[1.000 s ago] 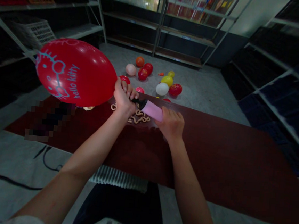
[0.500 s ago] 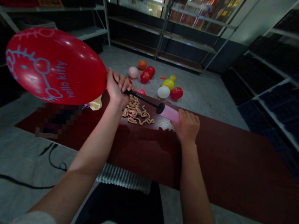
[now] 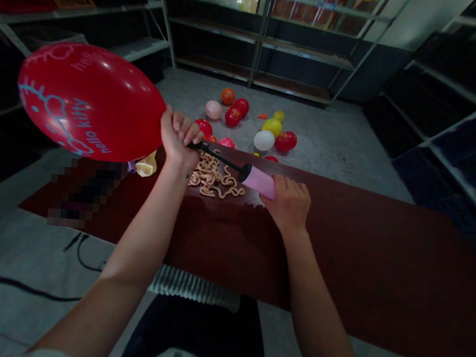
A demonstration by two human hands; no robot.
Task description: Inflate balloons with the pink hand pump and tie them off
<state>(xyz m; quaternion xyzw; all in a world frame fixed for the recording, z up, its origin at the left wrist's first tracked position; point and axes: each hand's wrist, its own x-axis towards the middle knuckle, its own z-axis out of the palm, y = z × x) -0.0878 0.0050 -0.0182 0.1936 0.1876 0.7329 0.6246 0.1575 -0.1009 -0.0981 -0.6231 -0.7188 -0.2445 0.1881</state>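
Note:
A large inflated red balloon with pale blue cat-face drawings and "hello kitty" lettering fills the upper left. Its neck end goes into my left hand, whose fingers are wrapped round it and the black end of a balloon pump. A bare black rod runs from that hand to the pump's pink barrel. My right hand grips the barrel's other end. The balloon's mouth and the pump's tip are hidden in my left fist. Below the pump, a heap of beige curly strands lies on the dark red-brown table.
A cream deflated balloon lies on the table's left part, beside a pixelated dark object. Beyond the table, several coloured balloons rest on the grey floor. Metal shelves stand behind and at both sides. A black cable crosses the floor.
Both hands have shifted slightly left in view, and the exposed rod looks a little shorter. The balloon has turned somewhat, showing more lettering on top. The camera has tilted slightly down.

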